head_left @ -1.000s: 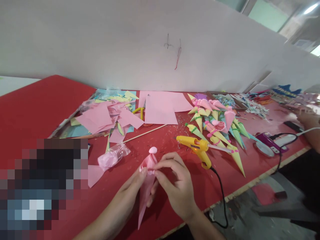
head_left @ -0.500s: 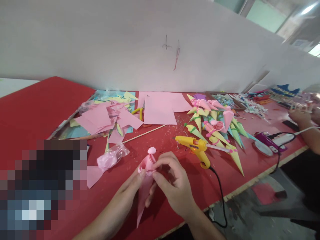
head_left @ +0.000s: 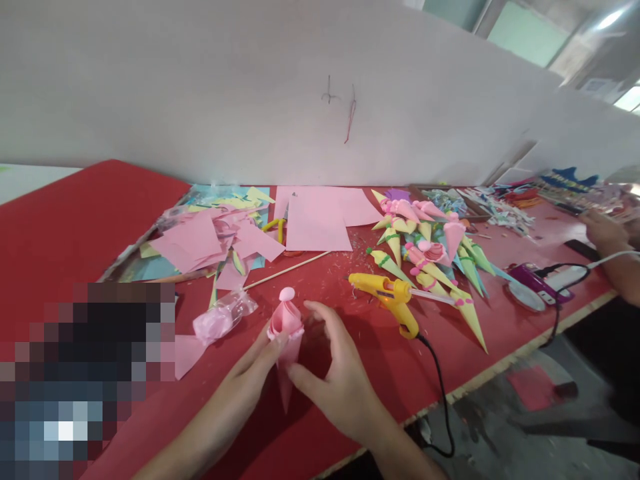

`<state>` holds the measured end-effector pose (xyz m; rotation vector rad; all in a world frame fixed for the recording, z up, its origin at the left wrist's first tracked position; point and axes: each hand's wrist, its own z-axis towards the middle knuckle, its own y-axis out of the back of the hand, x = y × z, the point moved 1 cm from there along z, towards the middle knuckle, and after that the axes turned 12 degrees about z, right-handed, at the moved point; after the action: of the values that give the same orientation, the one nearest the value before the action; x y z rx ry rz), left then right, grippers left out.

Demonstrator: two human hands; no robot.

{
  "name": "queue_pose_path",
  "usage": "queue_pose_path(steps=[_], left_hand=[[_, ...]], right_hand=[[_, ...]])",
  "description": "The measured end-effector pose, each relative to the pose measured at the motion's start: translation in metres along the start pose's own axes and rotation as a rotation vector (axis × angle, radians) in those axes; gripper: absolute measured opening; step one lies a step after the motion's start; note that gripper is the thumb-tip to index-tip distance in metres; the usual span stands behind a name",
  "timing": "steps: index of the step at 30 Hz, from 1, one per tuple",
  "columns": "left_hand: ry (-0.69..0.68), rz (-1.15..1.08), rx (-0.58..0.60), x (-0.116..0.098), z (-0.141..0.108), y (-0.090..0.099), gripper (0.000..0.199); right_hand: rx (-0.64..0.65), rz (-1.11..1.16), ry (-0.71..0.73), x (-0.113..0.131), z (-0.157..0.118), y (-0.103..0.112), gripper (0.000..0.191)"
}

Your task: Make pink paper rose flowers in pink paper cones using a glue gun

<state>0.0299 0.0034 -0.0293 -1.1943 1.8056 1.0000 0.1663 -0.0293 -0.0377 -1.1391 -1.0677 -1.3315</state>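
A pink paper cone, shaped like an ice cream with a rolled swirl, a pale trim round its rim and a pink ball on top, points tip down above the red table. My left hand grips it from the left, its thumb across the front just under the rim. On the cone's right side, my right hand has its thumb near the lower cone and its fingers curved apart beside the rim; whether a fingertip touches is hard to see. A yellow hot glue gun lies to the right, a glue stick in its back.
Several finished paper cones lie piled behind the glue gun. Pink sheets, paper scraps, a wooden stick and a plastic bag lie about. A black cord hangs over the table edge. Another person's hand is at far right.
The cone has moved slightly left and turned, its tip swinging right and upward. My right hand's fingers, pinched at the rim before, have come apart from it.
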Motion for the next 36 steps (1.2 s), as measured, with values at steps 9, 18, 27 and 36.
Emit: queue_pose_path(steps=[9,18,27,36], left_hand=[[-0.027,0.117,-0.047,-0.017,0.001,0.002,0.032],[-0.193,0.252,-0.092,-0.017,0.018,0.014,0.039],[-0.313,0.252,-0.012,-0.008,0.023,0.018,0.066],[-0.453,0.604,-0.087,-0.009,0.023,0.024,0.048]], right_hand=[[-0.069,0.015,-0.083,-0.005,0.000,-0.001,0.060],[-0.115,-0.180,-0.052,-0.008,-0.002,0.000,0.056],[-0.069,-0.289,-0.090,-0.003,0.000,-0.001,0.044],[-0.013,-0.303,-0.126,-0.003,-0.001,-0.002,0.008]])
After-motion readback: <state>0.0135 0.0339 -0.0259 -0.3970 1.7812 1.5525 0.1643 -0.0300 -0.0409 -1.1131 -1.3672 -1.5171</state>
